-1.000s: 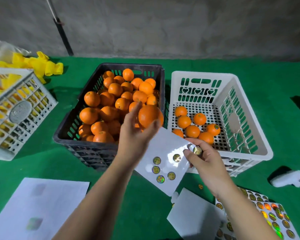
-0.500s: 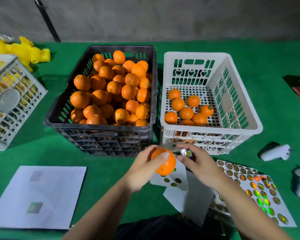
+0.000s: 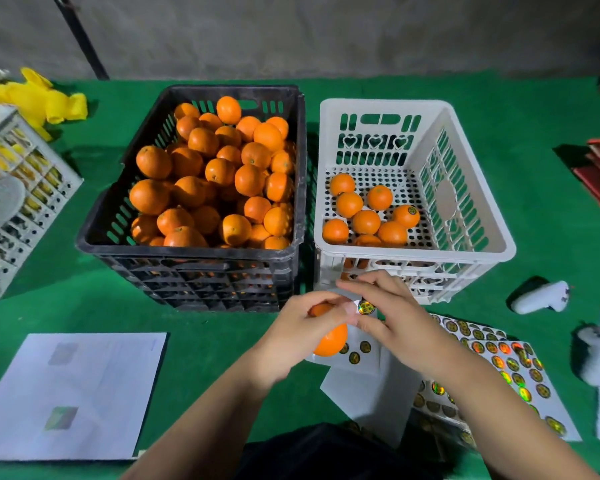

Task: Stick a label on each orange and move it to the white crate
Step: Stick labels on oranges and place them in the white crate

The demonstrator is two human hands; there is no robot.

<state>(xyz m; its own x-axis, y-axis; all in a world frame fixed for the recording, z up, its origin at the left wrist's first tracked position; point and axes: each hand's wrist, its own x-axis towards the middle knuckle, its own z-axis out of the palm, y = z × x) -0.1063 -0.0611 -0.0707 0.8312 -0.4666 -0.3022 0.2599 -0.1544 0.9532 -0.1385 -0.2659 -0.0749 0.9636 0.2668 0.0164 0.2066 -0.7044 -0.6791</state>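
Your left hand (image 3: 293, 336) grips the orange (image 3: 330, 338), fingers curled round its top, just in front of the white crate (image 3: 478, 258) near wall. Your right hand (image 3: 390, 318) pinches the label (image 3: 366, 307) between thumb and fingertips, label sitting just right of the orange's upper side, close to touching; can't tell if it's stuck yet. An orange has no long axis, so approach is free: press leftward onto bare peel. Then the crate lies straight ahead of the orange, so the left hand is already placed to carry it in.
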